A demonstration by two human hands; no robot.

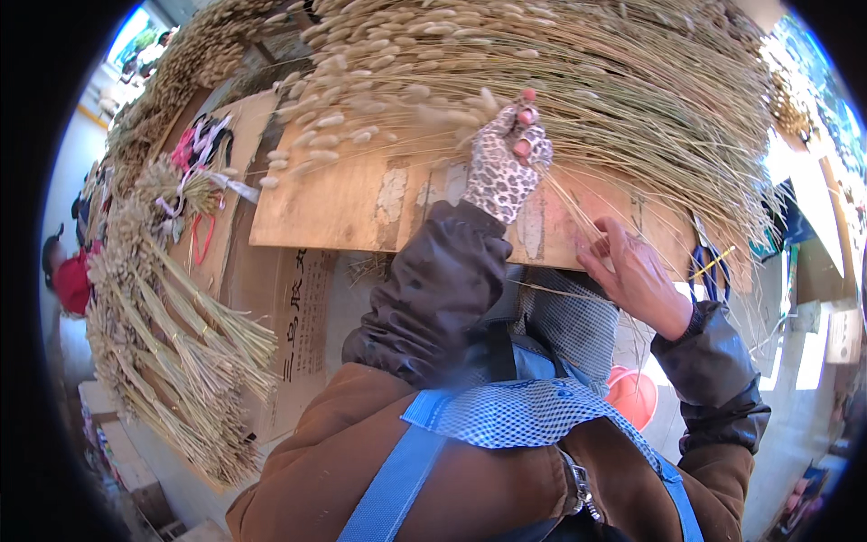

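Note:
My left hand [508,161], in a leopard-print glove with bare fingertips, is closed around a few thin stems of dried bunny tail grass [569,200]. Their fluffy heads point left, though some are blurred. The lower stems run down to the right, where my bare right hand [634,273] pinches them near the board's front edge. Beyond both hands, a thick heap of the same dried grass [623,99] covers the wooden board [343,203], heads to the left and stems to the right.
Tied bundles of dried grass [181,352] lie at left on cardboard [293,316]. Coloured ties [203,144] and a red loop [202,239] are above them. Dark-handled scissors [711,269] are at the board's right end. A red bucket [632,397] stands below. Someone in red [72,282] is far left.

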